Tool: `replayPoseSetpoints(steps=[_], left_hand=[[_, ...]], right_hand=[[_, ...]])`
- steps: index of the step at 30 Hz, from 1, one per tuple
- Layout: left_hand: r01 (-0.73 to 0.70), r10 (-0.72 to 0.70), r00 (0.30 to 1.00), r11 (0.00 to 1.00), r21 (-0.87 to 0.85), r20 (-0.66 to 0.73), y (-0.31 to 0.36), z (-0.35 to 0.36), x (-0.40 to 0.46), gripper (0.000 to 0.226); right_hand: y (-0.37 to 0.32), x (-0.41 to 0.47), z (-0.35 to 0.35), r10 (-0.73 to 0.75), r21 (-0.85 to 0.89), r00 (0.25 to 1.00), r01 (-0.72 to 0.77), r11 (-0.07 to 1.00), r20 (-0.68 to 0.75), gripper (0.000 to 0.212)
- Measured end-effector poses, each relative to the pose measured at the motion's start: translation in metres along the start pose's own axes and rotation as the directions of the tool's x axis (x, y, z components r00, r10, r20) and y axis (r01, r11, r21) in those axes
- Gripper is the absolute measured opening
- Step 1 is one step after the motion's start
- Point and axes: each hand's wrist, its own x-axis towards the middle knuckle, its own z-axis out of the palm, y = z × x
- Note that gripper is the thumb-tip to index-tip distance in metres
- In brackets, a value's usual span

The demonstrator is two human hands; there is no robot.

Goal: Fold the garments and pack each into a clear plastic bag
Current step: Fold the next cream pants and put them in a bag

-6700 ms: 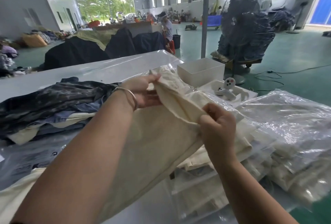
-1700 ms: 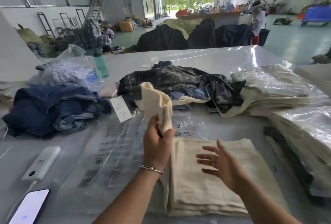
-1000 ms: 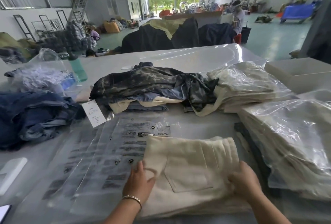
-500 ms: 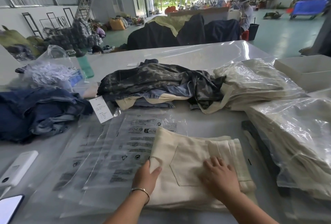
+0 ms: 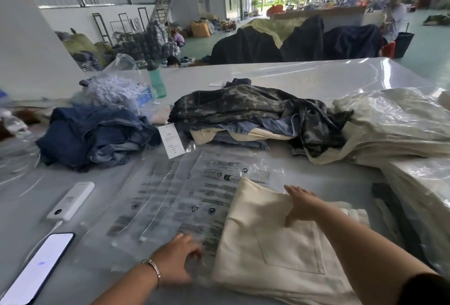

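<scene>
A folded cream garment [image 5: 280, 256], pocket side up, lies on the table right in front of me. To its left, a stack of clear plastic bags [image 5: 194, 197] with black print lies flat, partly under the garment. My right hand [image 5: 303, 204] lies flat on the garment near its far edge, fingers spread. My left hand [image 5: 179, 259], a bangle on its wrist, is on the near edge of the top bag just left of the garment. Its fingers are curled onto the blurred plastic.
Behind the bags are a heap of dark patterned and blue garments [image 5: 255, 114] and a white tag [image 5: 171, 141]. Blue denim [image 5: 92, 134] is piled at left. Bagged cream garments [image 5: 401, 124] are stacked at right. A phone [image 5: 36, 268] and a white power bank [image 5: 70, 201] are at near left.
My left hand left the garment's left edge and went down onto the plastic bags. My right hand slid from the garment's middle to its far edge.
</scene>
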Motion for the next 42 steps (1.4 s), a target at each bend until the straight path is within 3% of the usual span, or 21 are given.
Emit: replayPoseSetpoints(steps=[3,5,9,13,15,17,21,23,25,28,31,36,39,42], left_hand=[[-0.039,0.035,0.999,0.987,0.154,0.03,0.0,0.006,0.003,0.065],[-0.065,0.068,0.998,0.98,0.19,-0.014,0.003,0.004,0.006,0.058],[-0.052,0.053,0.999,0.994,0.098,-0.007,0.011,-0.001,0.01,0.05],[-0.071,0.07,0.997,0.997,0.031,0.04,0.013,-0.008,0.014,0.037],[-0.105,0.102,0.993,0.994,0.043,0.059,0.012,-0.011,0.015,0.029],[-0.112,0.108,0.992,0.992,0.058,0.068,0.012,-0.012,0.017,0.026],[-0.105,0.101,0.994,0.991,0.078,0.05,0.014,-0.01,0.022,0.023],[-0.113,0.11,0.993,0.988,0.109,0.037,0.016,-0.009,0.023,0.022],[-0.125,0.12,0.992,0.982,0.142,0.041,0.017,-0.009,0.024,0.02],[-0.115,0.107,0.992,0.983,0.144,0.059,0.014,-0.011,0.023,0.018],[-0.103,0.096,0.994,0.985,0.136,0.054,0.011,-0.014,0.018,0.016],[-0.106,0.104,0.994,0.984,0.143,0.015,0.012,-0.016,0.009,0.015],[-0.066,0.063,0.997,0.997,0.049,0.048,0.013,-0.022,0.006,0.023],[0.001,0.009,0.997,0.993,-0.119,0.083,0.013,-0.023,0.004,0.018]], right_hand=[[0.005,0.008,0.003,0.064,0.023,0.996,-0.065,0.998,0.055,0.11],[0.005,0.01,0.004,0.07,-0.022,0.997,-0.069,0.997,0.02,0.092],[-0.006,0.001,0.0,0.09,-0.034,0.994,-0.092,0.995,-0.054,0.06],[-0.026,-0.038,-0.004,-0.001,-0.09,0.963,-0.024,0.996,-0.271,0.033],[-0.036,-0.063,0.001,-0.07,-0.168,0.925,0.007,0.986,-0.374,0.03],[-0.046,-0.087,0.014,-0.147,-0.278,0.921,0.044,0.96,-0.36,0.039],[-0.057,-0.125,0.051,-0.149,-0.404,0.989,0.134,0.905,-0.006,0.137],[-0.059,-0.132,0.062,-0.129,-0.459,0.99,0.142,0.877,0.06,0.149],[-0.06,-0.134,0.067,-0.123,-0.494,0.992,0.125,0.86,0.037,0.147],[-0.06,-0.13,0.062,-0.14,-0.512,0.99,0.111,0.852,-0.019,0.134],[-0.056,-0.123,0.061,-0.166,-0.489,0.976,0.077,0.869,-0.141,0.107],[-0.061,-0.114,0.06,-0.08,-0.399,0.961,-0.035,0.916,-0.266,0.073],[-0.057,-0.117,0.039,-0.008,-0.218,0.914,-0.088,0.972,-0.406,0.03],[-0.046,-0.124,0.015,0.142,0.111,0.832,-0.097,0.989,-0.537,0.015]])
